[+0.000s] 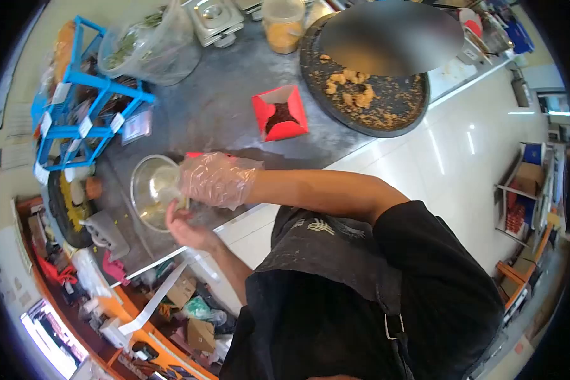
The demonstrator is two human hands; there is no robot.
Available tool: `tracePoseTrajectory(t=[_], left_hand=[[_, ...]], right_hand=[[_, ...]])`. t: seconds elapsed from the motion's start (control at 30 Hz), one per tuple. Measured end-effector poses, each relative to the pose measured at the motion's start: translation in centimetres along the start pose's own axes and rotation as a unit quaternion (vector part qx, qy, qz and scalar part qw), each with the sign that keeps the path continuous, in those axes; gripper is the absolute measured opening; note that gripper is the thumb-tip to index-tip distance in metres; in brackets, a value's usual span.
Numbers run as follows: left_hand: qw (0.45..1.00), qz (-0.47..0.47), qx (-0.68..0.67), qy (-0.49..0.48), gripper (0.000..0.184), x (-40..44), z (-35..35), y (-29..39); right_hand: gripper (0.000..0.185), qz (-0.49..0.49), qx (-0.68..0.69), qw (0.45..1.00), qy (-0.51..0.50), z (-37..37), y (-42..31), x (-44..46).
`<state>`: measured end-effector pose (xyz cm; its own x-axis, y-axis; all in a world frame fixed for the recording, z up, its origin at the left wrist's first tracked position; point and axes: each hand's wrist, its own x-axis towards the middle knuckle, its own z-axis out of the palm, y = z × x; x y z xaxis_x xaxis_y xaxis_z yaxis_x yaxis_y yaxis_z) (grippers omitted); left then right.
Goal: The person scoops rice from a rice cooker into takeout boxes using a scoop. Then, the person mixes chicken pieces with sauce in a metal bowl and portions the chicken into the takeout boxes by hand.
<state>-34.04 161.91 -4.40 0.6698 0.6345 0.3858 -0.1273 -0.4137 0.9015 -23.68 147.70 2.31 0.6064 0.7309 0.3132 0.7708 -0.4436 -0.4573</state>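
My right hand point(210, 180), in a clear plastic glove, reaches across the right rim of a steel bowl point(137, 182). Its fingers are mostly hidden, so its grip does not show. Just behind the glove a bit of something red point(195, 154) peeks out. My left hand point(190, 229) is bare and sits at the bowl's near right side, close to the gloved fingers, its own fingers apart. Beyond them on the counter stands an open red paper box point(289, 129) with dark crumbly food inside.
A big dark round pan point(377, 128) holds golden crumbs point(358, 96). Further back are a tub of orange powder point(283, 38), steel lidded containers point(214, 19) and a clear bin of greens point(171, 63). A blue rack point(85, 132) borders the left. Open shelves lie below the counter's front edge.
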Motion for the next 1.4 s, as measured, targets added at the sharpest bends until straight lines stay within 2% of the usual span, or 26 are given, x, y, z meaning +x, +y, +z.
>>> tracePoseTrajectory(t=[0.03, 0.07, 0.17, 0.2, 0.23, 0.27, 0.3, 0.37, 0.43, 0.5, 0.53, 0.57, 0.63, 0.67, 0.77, 0.8, 0.9, 0.93, 1.03, 1.07, 1.17, 1.23, 1.33, 1.4], left_hand=[[0.999, 0.025, -0.009, 0.021, 0.042, 0.2, 0.3, 0.6], [0.998, 0.024, -0.038, 0.045, 0.043, 0.1, 0.7, 1.5], [0.989, 0.053, -0.107, 0.089, 0.044, 0.4, 1.9, 4.4], [0.986, 0.075, -0.121, 0.086, 0.044, 0.2, 2.3, 5.1], [0.983, 0.097, -0.133, 0.086, 0.044, -0.1, 2.8, 5.6], [0.983, 0.1, -0.124, 0.086, 0.046, -0.6, 3.5, 5.5], [0.983, 0.081, -0.157, 0.059, 0.044, -1.4, 4.7, 6.0], [0.973, 0.042, -0.226, 0.002, 0.038, -3.7, 8.5, 7.7], [0.977, 0.018, -0.13, -0.166, 0.025, -6.4, 12.4, 10.8], [0.903, -0.121, -0.251, -0.326, 0.015, -9.0, 16.5, 11.4], [0.895, -0.153, -0.249, -0.337, 0.017, -10.7, 18.1, 11.6], [0.885, -0.182, -0.247, -0.349, 0.019, -12.1, 19.7, 11.8], [0.866, -0.201, -0.286, -0.357, 0.02, -14.2, 21.8, 12.5], [0.872, -0.201, -0.279, -0.349, 0.02, -15.1, 22.3, 12.6], [0.903, -0.182, -0.221, -0.322, 0.025, -16.5, 22.4, 13.3], [0.911, -0.177, -0.216, -0.303, 0.02, -16.7, 22.1, 13.3], [0.92, -0.217, -0.216, -0.243, 0.021, -17.3, 21.1, 12.1], [0.928, -0.221, -0.203, -0.22, 0.023, -17.5, 20.8, 11.8], [0.938, -0.23, -0.203, -0.158, 0.023, -17.8, 20.1, 11.9], [0.938, -0.234, -0.205, -0.151, 0.023, -17.8, 20.0, 11.8], [0.939, -0.234, -0.216, -0.132, 0.023, -17.6, 19.5, 11.7], [0.942, -0.22, -0.219, -0.127, 0.022, -16.8, 18.9, 11.7], [0.962, -0.183, -0.196, -0.058, 0.021, -14.2, 15.4, 10.5], [0.965, -0.15, -0.213, 0.018, 0.02, -11.5, 11.9, 9.8]], right_hand=[[0.009, -0.014, -0.017, 1.0, 0.003, -1.2, -0.1, -0.3], [0.008, -0.046, 0.047, 0.994, 0.083, -1.0, 0.6, -1.1], [0.016, 0.082, 0.123, 0.985, 0.093, -7.7, 1.5, -4.7], [0.02, 0.142, 0.234, 0.955, 0.11, -9.3, 2.5, -6.4], [0.024, 0.198, 0.344, 0.909, 0.123, -10.8, 3.6, -8.3], [0.029, 0.25, 0.514, 0.801, 0.177, -11.9, 4.9, -10.5], [0.035, 0.291, 0.659, 0.657, 0.224, -12.8, 6.6, -13.0], [0.034, 0.256, 0.694, 0.576, 0.347, -14.0, 11.7, -18.1], [0.049, 0.312, 0.522, 0.662, 0.438, -15.6, 15.1, -22.1], [0.061, 0.334, 0.255, 0.846, 0.327, -16.5, 18.8, -25.0], [0.067, 0.326, 0.108, 0.902, 0.263, -17.6, 19.7, -24.9], [0.089, 0.287, 0.169, 0.919, 0.212, -18.6, 20.1, -24.9], [0.115, 0.286, -0.061, 0.954, 0.072, -17.6, 23.1, -25.8], [0.128, 0.229, -0.054, 0.97, 0.067, -17.0, 24.9, -26.1], [0.124, 0.157, -0.141, 0.977, -0.025, -16.1, 26.0, -25.2], [0.116, 0.113, -0.144, 0.983, -0.007, -15.9, 26.4, -24.6], [0.104, -0.002, -0.083, 0.996, -0.023, -15.6, 27.3, -23.0], [0.086, -0.052, -0.119, 0.991, -0.014, -15.4, 27.4, -22.2], [0.075, -0.076, -0.118, 0.979, -0.15, -16.0, 27.3, -19.5], [0.066, -0.092, -0.138, 0.973, -0.162, -15.8, 27.6, -19.2], [0.05, -0.092, -0.119, 0.976, -0.158, -13.8, 28.4, -19.5], [0.033, -0.172, -0.111, 0.978, -0.043, -11.0, 30.9, -21.2], [0.027, -0.06, -0.023, 0.998, 0.02, -11.9, 29.0, -21.5], [0.018, 0.066, 0.015, 0.996, 0.065, -12.8, 26.9, -20.9]])
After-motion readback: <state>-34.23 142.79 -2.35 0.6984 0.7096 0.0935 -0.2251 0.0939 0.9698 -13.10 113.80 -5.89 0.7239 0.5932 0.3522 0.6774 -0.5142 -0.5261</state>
